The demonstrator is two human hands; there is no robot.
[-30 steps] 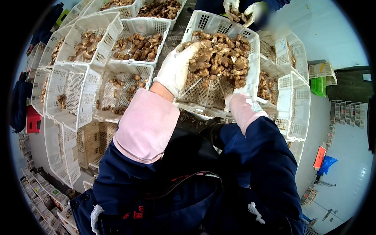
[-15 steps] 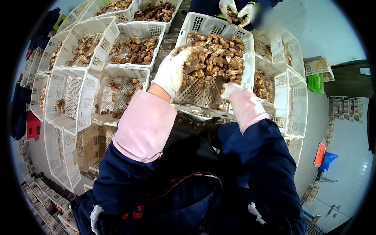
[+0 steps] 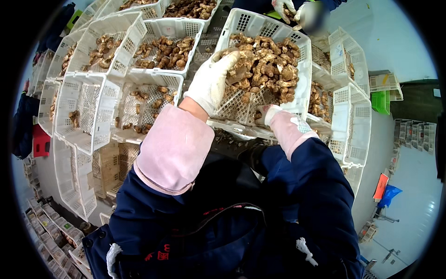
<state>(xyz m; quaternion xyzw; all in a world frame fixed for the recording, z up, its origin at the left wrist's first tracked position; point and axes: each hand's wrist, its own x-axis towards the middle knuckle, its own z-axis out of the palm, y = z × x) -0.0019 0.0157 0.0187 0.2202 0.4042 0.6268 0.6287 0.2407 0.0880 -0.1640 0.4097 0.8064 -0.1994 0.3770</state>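
Note:
A white plastic crate (image 3: pixel 304 69) in front of me holds a heap of brown mushrooms (image 3: pixel 269 65), thickest toward its far side. My left hand (image 3: pixel 209 81), in a whitish work glove with a pink cuff, is over the crate's left wall. Its fingers curl around mushrooms at the heap's left edge. Lower down, my right hand (image 3: pixel 269 115), gloved the same way, reaches over the near right part of the crate. Its fingers are bent together at a small brown mushroom (image 3: pixel 258 114) above the mesh floor; part of the grip is hidden.
At left, several white crates (image 3: pixel 83 109) hold scattered mushrooms; more stand right, including a tall-walled crate (image 3: pixel 350 125). Across the heap, a co-worker's gloved hands (image 3: pixel 290 11) hold mushrooms. A green basket (image 3: pixel 381 102) stands at far right, a red container (image 3: pixel 41 141) at far left.
The view has shifted slightly, moving the crates in the picture. My right hand has moved a little left and nearer over the mesh floor. My left hand keeps its grip by the heap.

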